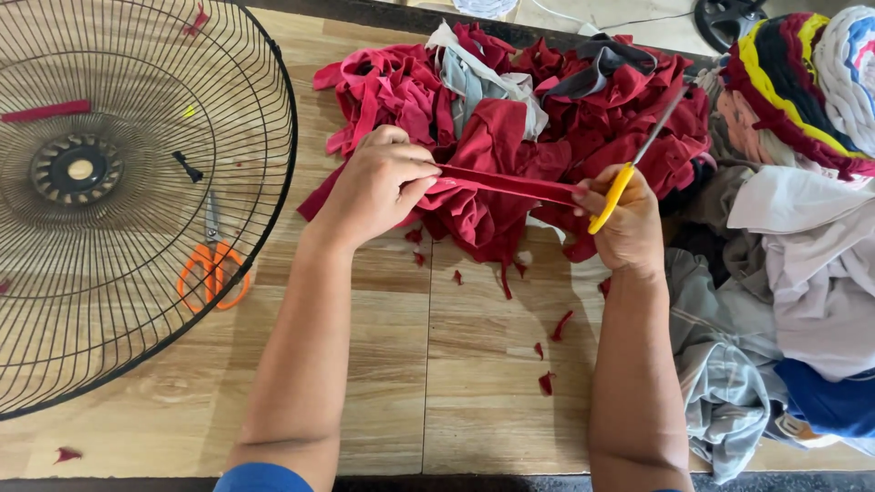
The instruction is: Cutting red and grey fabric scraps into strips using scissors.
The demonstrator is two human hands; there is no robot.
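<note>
A wooden bench carries everything. A black wire fan guard lies well to the left of the fingers, with orange scissors beneath its wires. A heap of red cloth sits just beyond the fingers, and grey and white garments are piled to their right. The left hand has its fingers clenched on one end of a red fabric strip, pulled taut between both hands. The right hand pinches the other end while gripping yellow-handled scissors, blades pointing away. Small red scraps lie nearer than the fingers.
</note>
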